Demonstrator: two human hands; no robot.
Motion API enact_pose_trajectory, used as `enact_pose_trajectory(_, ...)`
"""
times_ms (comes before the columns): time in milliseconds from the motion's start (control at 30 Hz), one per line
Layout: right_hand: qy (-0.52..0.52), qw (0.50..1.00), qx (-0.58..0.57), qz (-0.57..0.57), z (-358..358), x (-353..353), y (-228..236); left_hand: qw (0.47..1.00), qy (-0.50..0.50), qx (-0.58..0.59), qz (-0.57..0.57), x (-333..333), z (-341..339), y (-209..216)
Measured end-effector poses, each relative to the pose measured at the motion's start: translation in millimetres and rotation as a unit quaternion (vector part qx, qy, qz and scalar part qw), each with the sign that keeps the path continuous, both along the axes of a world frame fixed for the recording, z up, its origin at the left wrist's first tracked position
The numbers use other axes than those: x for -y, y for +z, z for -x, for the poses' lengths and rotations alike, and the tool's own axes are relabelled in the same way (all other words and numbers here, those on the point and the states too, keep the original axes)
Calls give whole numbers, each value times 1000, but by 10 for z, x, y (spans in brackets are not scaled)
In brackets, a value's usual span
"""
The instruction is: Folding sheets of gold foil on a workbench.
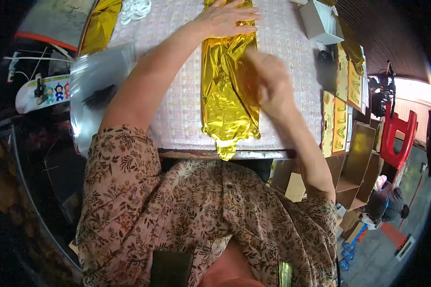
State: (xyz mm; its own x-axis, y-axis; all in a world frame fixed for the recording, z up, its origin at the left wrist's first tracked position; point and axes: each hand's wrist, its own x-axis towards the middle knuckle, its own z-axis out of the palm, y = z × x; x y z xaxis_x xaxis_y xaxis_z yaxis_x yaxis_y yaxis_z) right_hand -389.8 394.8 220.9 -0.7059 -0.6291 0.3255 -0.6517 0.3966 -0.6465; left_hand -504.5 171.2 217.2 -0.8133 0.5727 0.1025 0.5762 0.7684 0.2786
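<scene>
A flat, deflated gold foil balloon lies lengthwise on the cloth-covered table, its surface creased. Its narrow tab end hangs slightly over the near table edge. Across the far part of the foil, my left hand lies flat with fingers spread. My right hand is at the foil's right edge, its fingers bent and smeared by motion. Whether they grip the foil cannot be made out.
Clear plastic sleeves overhang the table's left side. More gold foil and white coiled strips lie far left. A white box stands far right, above printed packs, cardboard boxes and a red chair.
</scene>
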Motion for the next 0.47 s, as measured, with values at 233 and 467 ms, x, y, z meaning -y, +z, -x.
enact_pose_trajectory(233, -57, 943, -262, -198, 220, -186, 3, 987, 32, -141, 64, -27, -90, -90)
enact_pose_trajectory(467, -52, 933, -269, -233, 212, -151, 9, 999, -12, 17, -38, 83, 47, -39)
